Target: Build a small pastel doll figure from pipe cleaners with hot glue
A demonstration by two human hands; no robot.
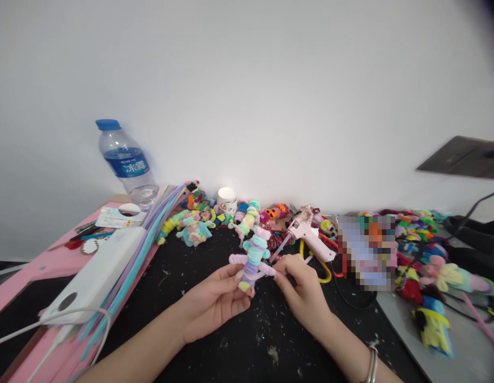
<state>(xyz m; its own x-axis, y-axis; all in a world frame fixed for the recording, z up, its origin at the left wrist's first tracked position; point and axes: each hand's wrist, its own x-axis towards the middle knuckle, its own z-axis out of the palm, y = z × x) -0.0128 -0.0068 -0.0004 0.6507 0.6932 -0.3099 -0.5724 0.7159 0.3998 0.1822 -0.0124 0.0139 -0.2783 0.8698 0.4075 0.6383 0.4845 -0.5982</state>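
Observation:
A pastel pipe-cleaner doll [254, 256] stands upright over the black work surface, banded in pink, mint, blue, purple and yellow. My left hand [217, 300] is closed around its lower part, with the fingertips behind and under it. The thumb and forefinger of my right hand [300, 287] pinch the end of the doll's pink arm on the right. Just behind that hand lies a pink hot glue gun [310, 239], its nozzle pointing down to the left near the doll. Part of the doll's base is hidden by my left fingers.
Pipe cleaners [139, 260] lie bundled at the left beside a white power bank or box [97, 274] with a cable. A water bottle [127, 165] leans at the wall. Several finished dolls [195, 229] and a paper cup [226, 201] line the back; more dolls [434, 324] lie right.

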